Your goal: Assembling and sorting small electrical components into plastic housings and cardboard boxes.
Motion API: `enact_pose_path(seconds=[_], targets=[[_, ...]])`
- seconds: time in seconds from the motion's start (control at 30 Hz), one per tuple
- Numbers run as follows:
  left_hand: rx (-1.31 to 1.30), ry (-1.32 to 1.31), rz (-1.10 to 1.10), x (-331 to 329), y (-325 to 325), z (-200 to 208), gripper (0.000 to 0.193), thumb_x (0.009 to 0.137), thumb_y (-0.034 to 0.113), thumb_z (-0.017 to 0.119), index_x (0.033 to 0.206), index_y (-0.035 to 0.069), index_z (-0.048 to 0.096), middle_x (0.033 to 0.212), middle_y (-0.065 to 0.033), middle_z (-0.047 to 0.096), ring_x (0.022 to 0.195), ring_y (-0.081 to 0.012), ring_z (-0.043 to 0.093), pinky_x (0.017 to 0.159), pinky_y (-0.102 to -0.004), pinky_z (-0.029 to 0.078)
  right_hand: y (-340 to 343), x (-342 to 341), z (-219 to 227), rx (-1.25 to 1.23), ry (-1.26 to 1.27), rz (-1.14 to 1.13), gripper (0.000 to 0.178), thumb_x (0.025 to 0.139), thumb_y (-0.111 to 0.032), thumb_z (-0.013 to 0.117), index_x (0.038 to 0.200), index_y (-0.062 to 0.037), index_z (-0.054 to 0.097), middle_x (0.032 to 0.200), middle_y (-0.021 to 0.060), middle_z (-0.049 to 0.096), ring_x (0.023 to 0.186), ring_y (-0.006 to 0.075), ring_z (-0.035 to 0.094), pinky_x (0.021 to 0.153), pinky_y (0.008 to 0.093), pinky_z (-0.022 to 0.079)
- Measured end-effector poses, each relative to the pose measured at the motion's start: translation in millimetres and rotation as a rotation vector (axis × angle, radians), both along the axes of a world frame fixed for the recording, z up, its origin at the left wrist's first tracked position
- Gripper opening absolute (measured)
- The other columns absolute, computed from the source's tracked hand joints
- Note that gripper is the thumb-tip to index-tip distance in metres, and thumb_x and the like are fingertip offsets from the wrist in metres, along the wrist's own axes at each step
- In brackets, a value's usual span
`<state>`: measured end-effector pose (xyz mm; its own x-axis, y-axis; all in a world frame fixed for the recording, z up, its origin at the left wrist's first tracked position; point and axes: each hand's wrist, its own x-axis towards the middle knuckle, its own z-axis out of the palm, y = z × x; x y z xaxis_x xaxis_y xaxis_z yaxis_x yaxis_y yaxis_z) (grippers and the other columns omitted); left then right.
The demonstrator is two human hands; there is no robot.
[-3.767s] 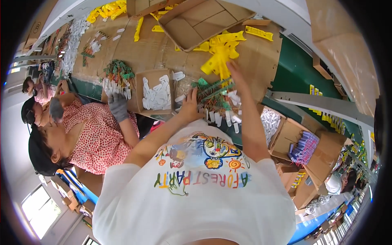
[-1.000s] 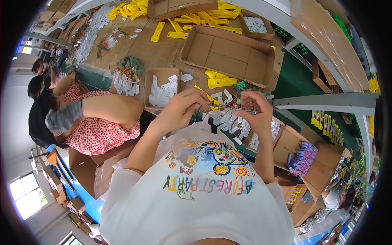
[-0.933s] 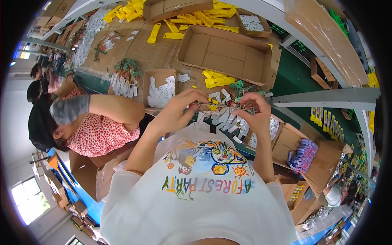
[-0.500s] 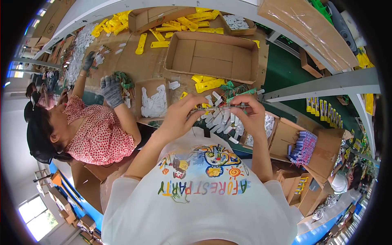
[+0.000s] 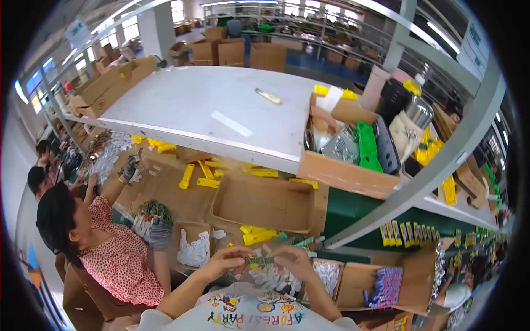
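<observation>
My left hand (image 5: 227, 261) and my right hand (image 5: 296, 261) face each other close in front of my chest. Their fingers pinch the two ends of a thin greenish strip (image 5: 259, 261), which is blurred, so its exact kind is unclear. Below it lie loose white plastic pieces (image 5: 284, 282), partly hidden by my hands. Just beyond my hands are yellow plastic casings (image 5: 258, 236) and some green pieces (image 5: 302, 241). A shallow carton of white pieces (image 5: 193, 249) stands left of my left hand.
A cardboard tray (image 5: 265, 203) lies ahead, below a raised white shelf (image 5: 182, 99). A slanted metal post (image 5: 397, 193) rises at right, near a carton with purple cylinders (image 5: 385, 287). At left, a co-worker in grey gloves (image 5: 160, 234) handles wired pieces.
The view has tilted up, bringing the white shelf and the room behind into sight. My hands still hold the thin strip. The co-worker's nearer gloved hand has moved down onto the wired pieces.
</observation>
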<state>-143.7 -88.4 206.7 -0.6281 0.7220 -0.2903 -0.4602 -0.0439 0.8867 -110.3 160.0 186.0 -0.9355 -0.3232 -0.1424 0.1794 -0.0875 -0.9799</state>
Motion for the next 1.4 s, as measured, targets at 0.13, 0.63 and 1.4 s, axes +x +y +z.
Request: enact_pose_path(seconds=[0.13, 0.63, 1.4], targets=[[0.197, -0.198, 0.330, 7.4, 17.2, -10.2, 0.022, 0.089, 0.006, 0.049, 0.107, -0.002, 0.059, 0.102, -0.0096, 0.061, 0.083, -0.0161, 0.059, 0.068, -0.0239, 0.047, -8.4, -5.4, -8.5, -0.046, -0.047, -0.194, 0.014, 0.085, -0.012, 0.061, 0.095, -0.0031, 0.063, 0.082, 0.0043, 0.062, 0.060, 0.0090, 0.058, 0.055, 0.0237, 0.049], [-0.114, 0.256, 0.807, -21.4, 34.3, -51.2, 0.020, 0.092, 0.007, 0.044, 0.102, 0.002, 0.061, 0.091, -0.0077, 0.063, 0.077, -0.0125, 0.058, 0.066, -0.0237, 0.044, -53.0, 0.5, -21.3, 0.058, 0.170, -0.459, 0.013, 0.083, -0.011, 0.061, 0.092, -0.0015, 0.061, 0.082, 0.0045, 0.064, 0.066, 0.0140, 0.061, 0.052, 0.0249, 0.049], [-0.118, 0.092, 0.569, -1.2, 66.4, -96.0, 0.026, 0.091, 0.015, 0.053, 0.112, 0.001, 0.057, 0.092, -0.0027, 0.061, 0.083, -0.0087, 0.055, 0.071, -0.0234, 0.047, -64.0, -27.9, -47.3, 0.600, 0.289, -0.535, 0.016, 0.086, -0.012, 0.053, 0.099, -0.0028, 0.053, 0.091, 0.0080, 0.056, 0.085, 0.0172, 0.055, 0.075, 0.0273, 0.043]])
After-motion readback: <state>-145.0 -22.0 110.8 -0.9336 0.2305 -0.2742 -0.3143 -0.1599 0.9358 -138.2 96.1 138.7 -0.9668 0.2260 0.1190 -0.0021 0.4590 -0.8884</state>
